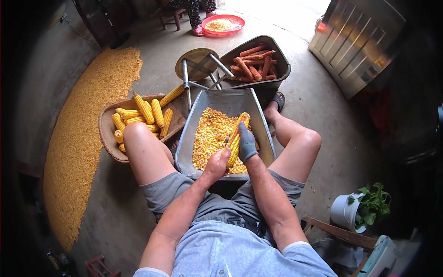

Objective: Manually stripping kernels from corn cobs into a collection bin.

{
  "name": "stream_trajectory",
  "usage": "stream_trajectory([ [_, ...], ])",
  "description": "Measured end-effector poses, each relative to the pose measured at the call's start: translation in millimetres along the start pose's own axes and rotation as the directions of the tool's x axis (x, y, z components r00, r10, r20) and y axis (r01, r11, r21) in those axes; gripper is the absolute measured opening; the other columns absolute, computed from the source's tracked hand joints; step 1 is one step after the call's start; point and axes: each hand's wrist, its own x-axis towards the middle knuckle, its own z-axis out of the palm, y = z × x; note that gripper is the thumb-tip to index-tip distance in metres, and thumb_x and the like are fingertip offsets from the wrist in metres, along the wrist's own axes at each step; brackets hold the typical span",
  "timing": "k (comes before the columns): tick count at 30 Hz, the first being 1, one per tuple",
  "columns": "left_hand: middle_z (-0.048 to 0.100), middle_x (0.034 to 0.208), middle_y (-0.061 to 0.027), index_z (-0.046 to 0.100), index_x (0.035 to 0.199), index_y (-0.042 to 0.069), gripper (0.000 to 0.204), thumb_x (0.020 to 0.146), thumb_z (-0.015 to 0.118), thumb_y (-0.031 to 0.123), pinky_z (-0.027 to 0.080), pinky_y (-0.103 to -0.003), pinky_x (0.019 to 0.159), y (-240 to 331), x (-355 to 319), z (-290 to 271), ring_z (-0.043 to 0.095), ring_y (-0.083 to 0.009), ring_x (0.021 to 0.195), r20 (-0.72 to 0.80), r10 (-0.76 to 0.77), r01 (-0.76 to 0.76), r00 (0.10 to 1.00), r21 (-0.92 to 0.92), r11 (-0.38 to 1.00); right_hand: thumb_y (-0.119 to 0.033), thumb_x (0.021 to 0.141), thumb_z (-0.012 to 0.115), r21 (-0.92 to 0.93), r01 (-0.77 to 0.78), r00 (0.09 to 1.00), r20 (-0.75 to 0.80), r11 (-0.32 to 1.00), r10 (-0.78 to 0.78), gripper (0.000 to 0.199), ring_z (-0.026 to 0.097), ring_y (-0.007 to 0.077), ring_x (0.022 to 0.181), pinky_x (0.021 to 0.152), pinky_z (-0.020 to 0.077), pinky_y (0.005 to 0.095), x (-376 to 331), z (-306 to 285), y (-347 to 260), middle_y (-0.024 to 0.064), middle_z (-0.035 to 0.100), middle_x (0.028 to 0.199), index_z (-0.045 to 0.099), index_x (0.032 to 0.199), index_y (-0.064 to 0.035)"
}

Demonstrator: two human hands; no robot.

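Both my hands are closed on one yellow corn cob [234,144], held at a tilt over a grey metal tub [185,147]. My bare left hand [217,164] grips its lower end. Higher up, my right hand [248,142], in a grey glove, wraps the cob's right side. Near the top of the cob a reddish strip shows where kernels are gone. Loose yellow kernels [207,134] cover much of the tub's bottom between my knees. Left of the tub, a woven basket [108,137] holds several unshelled corn cobs [146,111].
Behind the tub stand a dark bin [284,69] of reddish stripped cobs [254,62] and a metal-legged stool [196,64]. Kernels lie heaped [78,138] along the left floor. Farther off, a person sits by a red basin [237,23]. A white bucket [342,208] with leafy greens stands at right.
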Motion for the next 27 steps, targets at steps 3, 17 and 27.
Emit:
stream_trajectory([
  [3,0.047,0.055,0.0002,0.054,0.083,0.003,0.042,0.098,0.042,0.041,0.037,-0.026,0.039,-11,5,0,0.045,-0.0097,0.042,-0.032,0.094,-0.091,0.995,0.082,0.992,-0.043,0.091,0.055,-0.073,0.053,0.999,-0.002,0.996,-0.053,0.044,0.063,0.024,0.062,0.057,0.0548,0.0361,-3,0,-7,0.0109,0.061,0.081,0.052,0.109,-0.0024],
  [17,0.054,0.06,-0.0058,0.055,0.078,0.002,0.055,0.093,0.045,0.054,0.041,-0.028,0.044,4,4,-2,0.053,-0.0131,0.052,-0.046,-0.035,0.045,0.998,0.246,0.968,-0.045,0.089,0.055,-0.122,-0.025,1.0,-0.003,0.992,0.025,0.05,0.059,0.0214,0.068,0.063,0.05,0.0345,1,-6,6,0.0114,0.06,0.083,0.055,0.104,0.0028],
  [27,0.054,0.064,-0.0132,0.057,0.08,-0.002,0.056,0.097,0.041,0.049,0.043,-0.037,0.06,-6,8,1,0.054,-0.0228,0.063,-0.071,0.107,-0.078,0.992,0.328,0.942,-0.042,0.092,0.054,-0.268,0.023,1.0,0.018,0.963,-0.019,0.043,0.056,0.0142,0.067,0.062,0.0482,0.0297,-8,-4,-3,0.0061,0.059,0.079,0.06,0.096,0.0003],
])
